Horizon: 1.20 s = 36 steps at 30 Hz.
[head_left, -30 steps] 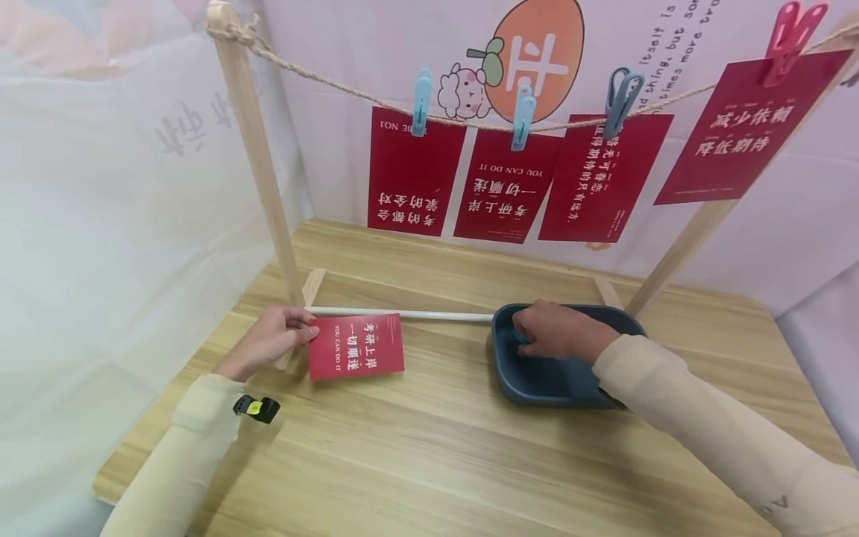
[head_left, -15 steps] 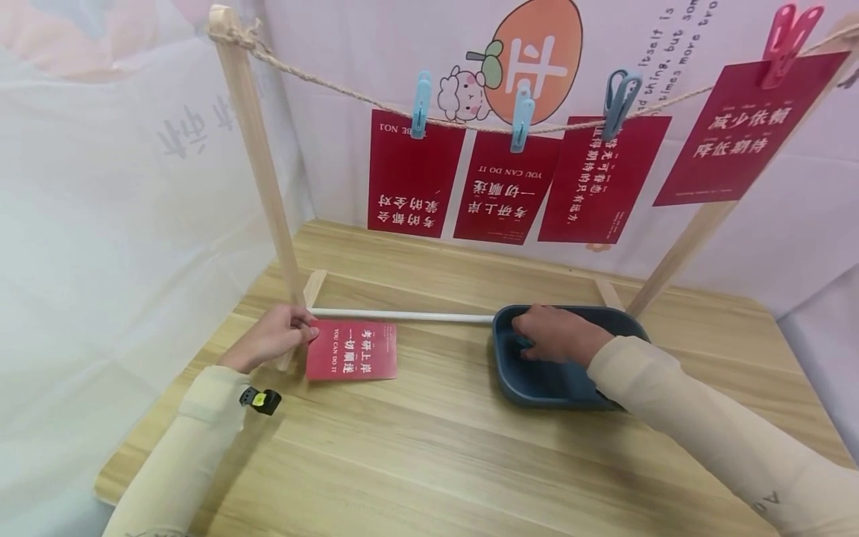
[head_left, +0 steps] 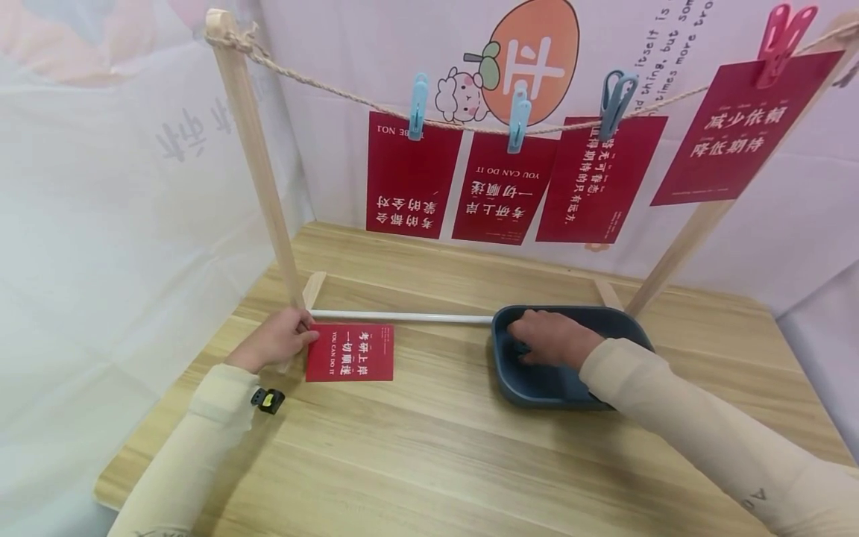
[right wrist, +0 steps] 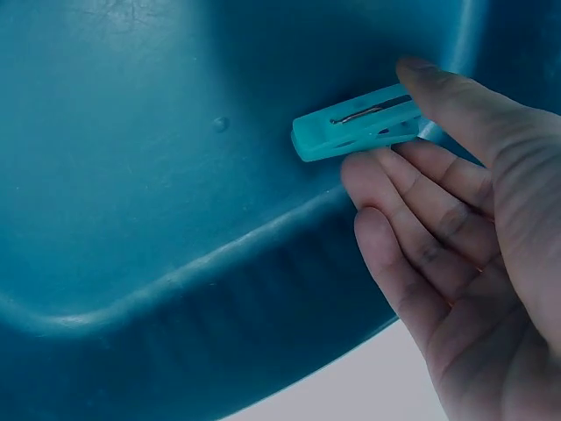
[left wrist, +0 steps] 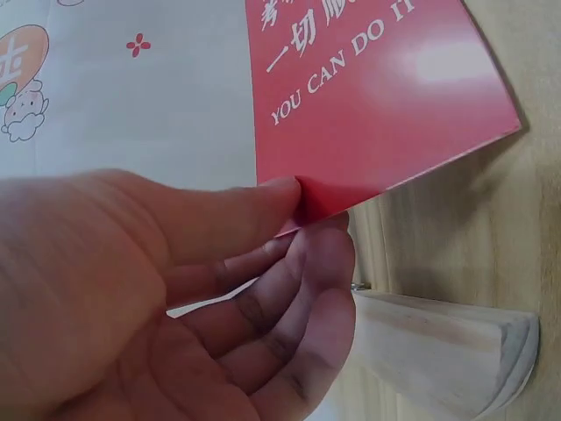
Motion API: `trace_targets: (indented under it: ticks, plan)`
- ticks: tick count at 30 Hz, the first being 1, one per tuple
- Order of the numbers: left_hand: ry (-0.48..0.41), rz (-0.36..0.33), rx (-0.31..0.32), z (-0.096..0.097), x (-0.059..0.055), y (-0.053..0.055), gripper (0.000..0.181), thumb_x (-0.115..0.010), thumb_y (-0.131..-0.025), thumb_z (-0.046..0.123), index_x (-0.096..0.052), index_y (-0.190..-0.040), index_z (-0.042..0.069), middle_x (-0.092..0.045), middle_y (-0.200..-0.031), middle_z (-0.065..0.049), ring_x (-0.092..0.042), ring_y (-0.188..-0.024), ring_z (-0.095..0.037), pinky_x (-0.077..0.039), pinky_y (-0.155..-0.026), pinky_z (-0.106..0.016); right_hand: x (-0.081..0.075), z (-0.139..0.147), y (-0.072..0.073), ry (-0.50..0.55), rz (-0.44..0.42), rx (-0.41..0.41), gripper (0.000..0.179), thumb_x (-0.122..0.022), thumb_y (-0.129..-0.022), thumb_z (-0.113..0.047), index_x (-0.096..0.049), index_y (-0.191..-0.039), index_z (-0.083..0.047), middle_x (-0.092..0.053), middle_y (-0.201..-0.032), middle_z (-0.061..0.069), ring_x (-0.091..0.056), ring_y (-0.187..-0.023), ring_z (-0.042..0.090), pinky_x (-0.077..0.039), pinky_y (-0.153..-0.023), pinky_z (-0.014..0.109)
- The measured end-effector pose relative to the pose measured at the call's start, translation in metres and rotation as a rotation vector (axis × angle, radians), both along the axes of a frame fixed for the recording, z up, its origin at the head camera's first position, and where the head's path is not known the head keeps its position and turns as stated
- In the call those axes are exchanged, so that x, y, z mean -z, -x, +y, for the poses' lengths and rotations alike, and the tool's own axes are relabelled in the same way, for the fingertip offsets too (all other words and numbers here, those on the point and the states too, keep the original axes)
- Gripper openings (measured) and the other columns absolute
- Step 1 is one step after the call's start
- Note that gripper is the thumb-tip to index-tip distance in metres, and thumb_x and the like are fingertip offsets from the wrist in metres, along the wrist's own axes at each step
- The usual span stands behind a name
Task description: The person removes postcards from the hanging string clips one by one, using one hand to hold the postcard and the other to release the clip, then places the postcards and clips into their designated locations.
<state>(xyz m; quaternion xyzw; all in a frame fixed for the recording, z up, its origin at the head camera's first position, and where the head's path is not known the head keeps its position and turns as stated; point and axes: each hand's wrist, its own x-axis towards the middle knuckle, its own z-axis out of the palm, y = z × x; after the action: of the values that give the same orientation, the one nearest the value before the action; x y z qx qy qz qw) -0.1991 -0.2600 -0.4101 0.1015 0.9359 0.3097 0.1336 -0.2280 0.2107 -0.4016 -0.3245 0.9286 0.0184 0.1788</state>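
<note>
My left hand (head_left: 277, 341) pinches a red card (head_left: 350, 352) with white print by its left edge, close over the table beside the left post. In the left wrist view the thumb lies on the card's (left wrist: 377, 105) printed face and the fingers are behind it. My right hand (head_left: 553, 339) reaches into a dark blue bin (head_left: 550, 405). In the right wrist view, thumb and fingers hold a light blue clothespin (right wrist: 351, 125) by its handle end, low over the bin's floor.
A twine line (head_left: 329, 91) runs between a left wooden post (head_left: 258, 160) and a right post (head_left: 678, 257). Several red cards hang from it by clothespins, one card (head_left: 748, 127) under a pink clothespin (head_left: 781, 45). A white rod (head_left: 403, 316) joins the stand's feet behind the bin.
The card in my left hand has come down and flatter toward the table, shifting slightly left. My right hand stays in the bin with little movement.
</note>
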Motion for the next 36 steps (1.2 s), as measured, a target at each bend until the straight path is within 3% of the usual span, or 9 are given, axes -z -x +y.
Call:
trace_targets:
  ticks: [3, 7, 19, 25, 31, 36]
  plan:
    - [0.023, 0.002, -0.003, 0.001, -0.001, 0.000, 0.017, -0.060, -0.105, 0.003, -0.065, -0.109, -0.013, -0.070, -0.092, -0.020, -0.062, -0.079, -0.020, -0.053, -0.069, -0.029, 0.001, -0.001, -0.001, -0.006, 0.011, -0.001, 0.032, -0.088, -0.088, -0.025, -0.071, -0.112, -0.013, -0.072, -0.095, 0.003, -0.064, -0.083, 0.016, -0.065, -0.086, 0.041]
    - [0.067, 0.015, -0.009, 0.002, -0.002, -0.002, 0.016, -0.060, -0.105, 0.002, -0.064, -0.108, -0.014, -0.069, -0.092, -0.020, -0.060, -0.077, -0.021, -0.053, -0.068, -0.030, -0.016, -0.011, -0.012, -0.013, 0.023, -0.023, 0.028, -0.088, -0.087, -0.019, -0.071, -0.108, -0.010, -0.071, -0.092, 0.004, -0.063, -0.080, 0.015, -0.065, -0.084, 0.038]
    - [0.146, 0.051, -0.041, 0.005, -0.006, -0.005, 0.015, -0.059, -0.105, 0.004, -0.062, -0.108, -0.010, -0.069, -0.093, -0.021, -0.060, -0.078, -0.025, -0.053, -0.071, -0.035, -0.027, -0.011, -0.010, 0.009, -0.012, -0.005, 0.033, -0.090, -0.085, -0.020, -0.075, -0.112, -0.007, -0.076, -0.088, 0.001, -0.067, -0.075, 0.008, -0.067, -0.083, 0.035]
    - [0.195, 0.113, -0.052, 0.006, -0.008, -0.005, 0.015, -0.059, -0.104, 0.003, -0.064, -0.109, -0.011, -0.069, -0.096, -0.025, -0.061, -0.076, -0.027, -0.054, -0.067, -0.037, -0.036, -0.006, -0.012, 0.027, -0.033, 0.029, 0.039, -0.090, -0.086, -0.022, -0.074, -0.118, -0.005, -0.076, -0.092, 0.003, -0.068, -0.076, 0.009, -0.067, -0.083, 0.035]
    - [0.182, 0.145, -0.040, 0.010, -0.010, -0.003, 0.016, -0.063, -0.104, 0.007, -0.067, -0.107, -0.008, -0.069, -0.090, -0.020, -0.058, -0.073, -0.025, -0.052, -0.067, -0.035, -0.045, -0.004, -0.013, 0.045, -0.003, 0.037, 0.037, -0.090, -0.085, -0.023, -0.076, -0.115, -0.006, -0.077, -0.090, 0.002, -0.069, -0.074, 0.008, -0.067, -0.082, 0.035]
    - [0.180, 0.133, -0.031, 0.016, -0.016, -0.006, 0.018, -0.063, -0.105, 0.010, -0.068, -0.110, -0.007, -0.069, -0.089, -0.015, -0.058, -0.073, -0.021, -0.052, -0.066, -0.032, -0.049, -0.003, -0.014, 0.071, 0.022, 0.021, 0.035, -0.090, -0.086, -0.023, -0.077, -0.112, -0.005, -0.077, -0.086, 0.001, -0.066, -0.070, 0.007, -0.067, -0.080, 0.034]
